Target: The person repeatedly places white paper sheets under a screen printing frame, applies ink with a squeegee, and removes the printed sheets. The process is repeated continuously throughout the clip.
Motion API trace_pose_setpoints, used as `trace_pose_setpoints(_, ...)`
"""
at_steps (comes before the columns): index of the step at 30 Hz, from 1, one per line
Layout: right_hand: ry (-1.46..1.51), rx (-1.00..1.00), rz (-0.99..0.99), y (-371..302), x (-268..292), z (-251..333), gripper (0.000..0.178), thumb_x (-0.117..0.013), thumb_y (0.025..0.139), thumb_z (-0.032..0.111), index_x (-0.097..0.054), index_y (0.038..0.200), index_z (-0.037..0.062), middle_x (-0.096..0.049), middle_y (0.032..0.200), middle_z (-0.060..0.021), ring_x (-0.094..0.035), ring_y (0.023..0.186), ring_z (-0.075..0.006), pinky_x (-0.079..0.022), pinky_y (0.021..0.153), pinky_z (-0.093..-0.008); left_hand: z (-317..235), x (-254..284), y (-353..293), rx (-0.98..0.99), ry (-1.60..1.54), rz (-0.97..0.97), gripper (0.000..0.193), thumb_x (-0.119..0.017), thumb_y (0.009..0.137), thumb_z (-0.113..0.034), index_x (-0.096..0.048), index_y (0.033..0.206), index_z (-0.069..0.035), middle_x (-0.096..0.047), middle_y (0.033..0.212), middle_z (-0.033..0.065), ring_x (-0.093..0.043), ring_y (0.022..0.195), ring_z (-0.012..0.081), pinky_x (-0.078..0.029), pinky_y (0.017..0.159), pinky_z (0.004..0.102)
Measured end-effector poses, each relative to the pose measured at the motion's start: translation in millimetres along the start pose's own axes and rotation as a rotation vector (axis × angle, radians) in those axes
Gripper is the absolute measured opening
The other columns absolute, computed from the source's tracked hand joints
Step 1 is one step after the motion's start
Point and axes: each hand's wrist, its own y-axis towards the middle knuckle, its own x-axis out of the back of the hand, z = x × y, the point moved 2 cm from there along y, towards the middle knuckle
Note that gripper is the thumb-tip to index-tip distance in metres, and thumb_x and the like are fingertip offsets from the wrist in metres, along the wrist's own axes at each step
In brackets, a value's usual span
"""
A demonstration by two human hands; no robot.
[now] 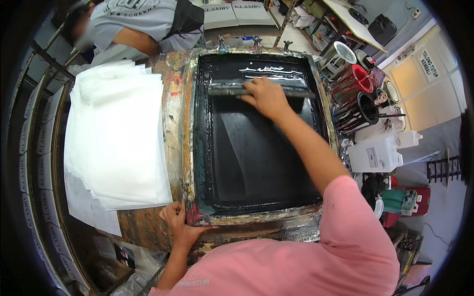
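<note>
My right hand (266, 97) is closed around a long squeegee (224, 90) that lies crosswise near the far end of a screen printing frame (189, 148). Wet black ink (276, 69) glistens beyond the squeegee, and the mesh (266, 153) on my side of it is coated dark. At the frame's near left corner, my left hand (177, 223) rests with its thumb stretched along the near edge and its fingers against the outer side. Whether those fingers press on the wood is hard to make out.
A thick stack of white sheets (118, 133) lies left of the frame. Ink cans (358, 79) and a white jug (375, 153) stand to the right. Another person (138, 24) bends over at the far left. Shelves (42, 163) with printed stacks line the left side.
</note>
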Motion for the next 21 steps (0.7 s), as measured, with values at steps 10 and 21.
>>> trace_pose_setpoints(10,-0.041,0.038,0.042,44,1,-34,0.050,-0.064,0.098,0.063,-0.073,0.107,0.0147,-0.075,0.101,-0.0123,-0.073,0.099,-0.0350,-0.059,0.081,-0.0497,5,-12,-11,-0.027,-0.269,-0.107,0.138,-0.093,0.051,-0.074,-0.051,0.153,0.010,-0.065,0.101,0.0104,-0.052,0.100,0.0344,-0.040,0.095,0.0490)
trace_pose_setpoints(21,0.065,-0.058,0.220,-201,125,141,0.044,-0.074,0.094,0.047,-0.060,0.108,0.0078,-0.065,0.093,-0.0120,-0.069,0.089,-0.0326,-0.060,0.069,-0.0465,-5,-8,-10,-0.018,-0.334,-0.170,0.125,-0.100,0.061,-0.055,-0.049,0.156,0.007,-0.064,0.107,0.0097,-0.054,0.107,0.0330,-0.045,0.099,0.0468)
